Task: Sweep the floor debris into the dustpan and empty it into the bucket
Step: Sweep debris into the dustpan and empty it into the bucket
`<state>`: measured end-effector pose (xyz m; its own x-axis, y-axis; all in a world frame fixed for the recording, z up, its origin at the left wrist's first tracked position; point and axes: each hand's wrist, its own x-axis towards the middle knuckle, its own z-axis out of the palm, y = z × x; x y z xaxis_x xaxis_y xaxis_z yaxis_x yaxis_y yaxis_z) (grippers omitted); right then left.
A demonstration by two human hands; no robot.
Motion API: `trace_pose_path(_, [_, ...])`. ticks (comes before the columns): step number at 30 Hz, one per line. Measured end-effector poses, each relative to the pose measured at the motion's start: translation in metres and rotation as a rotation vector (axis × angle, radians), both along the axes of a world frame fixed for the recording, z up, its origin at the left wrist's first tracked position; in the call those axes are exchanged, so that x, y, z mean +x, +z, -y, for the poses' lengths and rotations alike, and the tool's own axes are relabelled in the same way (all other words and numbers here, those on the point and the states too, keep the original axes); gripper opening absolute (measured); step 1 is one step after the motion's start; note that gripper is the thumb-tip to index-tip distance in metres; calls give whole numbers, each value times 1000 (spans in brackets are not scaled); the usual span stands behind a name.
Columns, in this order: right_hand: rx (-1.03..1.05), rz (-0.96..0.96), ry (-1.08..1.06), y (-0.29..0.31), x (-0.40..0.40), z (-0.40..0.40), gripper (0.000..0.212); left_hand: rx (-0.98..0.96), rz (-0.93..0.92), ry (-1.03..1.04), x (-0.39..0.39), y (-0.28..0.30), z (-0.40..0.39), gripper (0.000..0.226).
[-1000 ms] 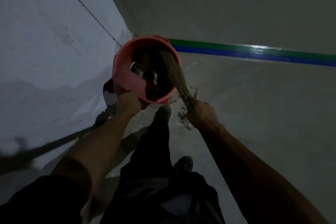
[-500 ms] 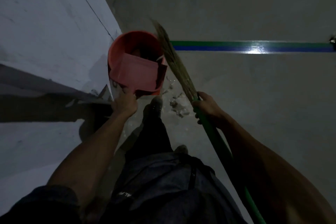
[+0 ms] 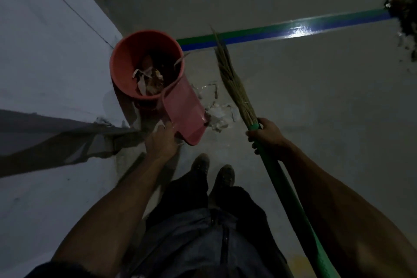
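Dim room, person standing, looking down at own feet. Orange-red bucket (image 3: 126, 61) sits on the floor right at the foot of the pale wall (image 3: 45, 52), near the corner. Inside it: scraps of paper and brownish debris (image 3: 149, 81), loosely piled.

Pink dustpan (image 3: 185, 110) is out of the bucket, tilted, its far edge just beside or touching the bucket's near rim — can't tell which. Pan looks bare inside. Left hand (image 3: 161, 142) grasps the dustpan at its near end, fingers wrapped on the handle area; the handle itself is mostly hidden by the hand.

Right hand (image 3: 266, 137) is clenched around the green broom handle (image 3: 286, 187), right below where the straw bristles (image 3: 234, 88) are bound. Broom is angled up and away, bristle tips pointing toward the green-and-blue floor stripe (image 3: 293, 29), bristles lifted off or barely near the floor — unclear.

A small heap of whitish floor debris (image 3: 220, 116) lies on the grey floor (image 3: 316, 97) between the dustpan's right side and the bristles, close to both. A few thinner scraps scattered just beyond it.

Two dark shoes (image 3: 212, 174) side by side below the dustpan, dark trousers. Dark blurred clump (image 3: 406, 18) at the top right edge, can't tell what. Glare spot on the stripe.
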<state>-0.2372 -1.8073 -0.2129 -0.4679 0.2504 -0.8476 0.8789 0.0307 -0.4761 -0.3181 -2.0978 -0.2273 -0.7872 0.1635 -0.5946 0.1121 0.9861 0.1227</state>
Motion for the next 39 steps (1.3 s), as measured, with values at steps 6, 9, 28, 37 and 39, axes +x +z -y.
trace_pose_path(6, [11,69,-54,-58,-9,9,52,-75,129,-126,-25,-58,-5,46])
trace_pose_path(9, [-13,92,-46,-92,-19,12,52,-124,167,-190,-34,-89,-5,47])
trace_pose_path(28, [-120,168,-49,-341,-74,74,33,-297,97,-311,-45,-293,25,62])
trace_pose_path(37, [49,106,-285,-303,-17,0,35,-274,18,-348,-48,-286,13,46])
trace_pose_path(39, [49,81,-224,-290,-6,2,42,-276,-6,-387,-50,-277,7,38])
